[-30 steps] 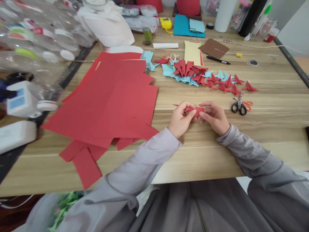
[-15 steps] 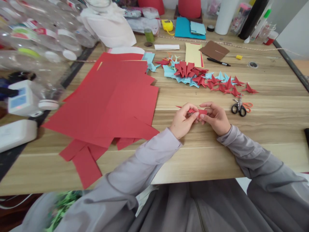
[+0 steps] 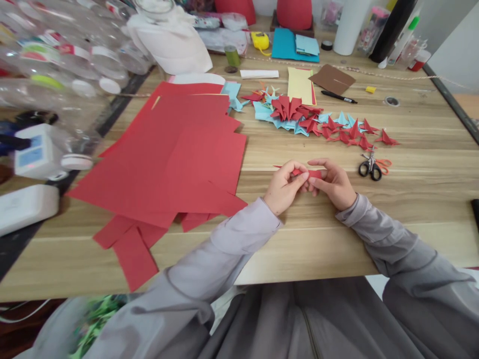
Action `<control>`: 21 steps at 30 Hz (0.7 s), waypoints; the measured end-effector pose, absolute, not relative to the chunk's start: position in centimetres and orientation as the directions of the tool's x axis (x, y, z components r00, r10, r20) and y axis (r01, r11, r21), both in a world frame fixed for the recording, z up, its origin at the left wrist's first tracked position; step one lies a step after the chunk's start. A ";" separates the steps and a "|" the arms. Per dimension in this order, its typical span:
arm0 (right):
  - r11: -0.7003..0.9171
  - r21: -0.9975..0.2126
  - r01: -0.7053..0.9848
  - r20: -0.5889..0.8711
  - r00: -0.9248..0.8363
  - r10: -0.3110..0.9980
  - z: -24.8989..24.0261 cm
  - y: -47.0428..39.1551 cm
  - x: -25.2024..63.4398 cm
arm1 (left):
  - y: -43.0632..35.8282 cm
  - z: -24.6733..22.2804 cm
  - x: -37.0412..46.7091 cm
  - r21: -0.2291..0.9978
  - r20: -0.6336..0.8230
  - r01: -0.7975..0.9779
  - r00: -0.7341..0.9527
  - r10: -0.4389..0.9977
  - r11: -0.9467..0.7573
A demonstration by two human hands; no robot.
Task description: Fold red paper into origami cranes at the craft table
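Between my two hands is a small folded piece of red paper (image 3: 315, 174), held a little above the wooden table. My left hand (image 3: 285, 185) pinches it with thumb and fingers, and a thin red point sticks out past the knuckles. My right hand (image 3: 334, 183) grips the other end between thumb and curled fingers, its index finger arched over the top. Part of the paper is hidden behind the fingers. Beyond my hands lie several red folded paper cranes (image 3: 354, 130) and light blue ones (image 3: 341, 118). Large red paper sheets (image 3: 168, 154) spread out left of my hands.
Scissors (image 3: 370, 167) with black handles lie right of my hands, orange-handled ones beside them. Farther back are a black pen (image 3: 339, 96), brown paper (image 3: 332, 80), yellow paper (image 3: 299, 86) and a yellow tape measure (image 3: 260, 41). Plastic bottles (image 3: 75, 60) crowd the left side.
My right hand has shifted very slightly to the left, with its index finger reaching a little farther over the red paper. My left hand keeps almost the same hold.
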State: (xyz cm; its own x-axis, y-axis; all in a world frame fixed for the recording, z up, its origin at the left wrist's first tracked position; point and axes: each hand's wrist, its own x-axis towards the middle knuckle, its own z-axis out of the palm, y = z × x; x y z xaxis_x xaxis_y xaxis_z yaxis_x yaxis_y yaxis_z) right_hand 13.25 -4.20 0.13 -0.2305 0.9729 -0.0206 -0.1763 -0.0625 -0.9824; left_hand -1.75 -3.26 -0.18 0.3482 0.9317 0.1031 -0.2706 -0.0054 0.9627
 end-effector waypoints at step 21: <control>-0.093 -0.982 -0.162 -0.060 -0.197 0.979 -0.5 -4.0 13.5 | -2.9 -0.3 -2.1 0.960 0.025 -0.276 0.259 0.965 0.049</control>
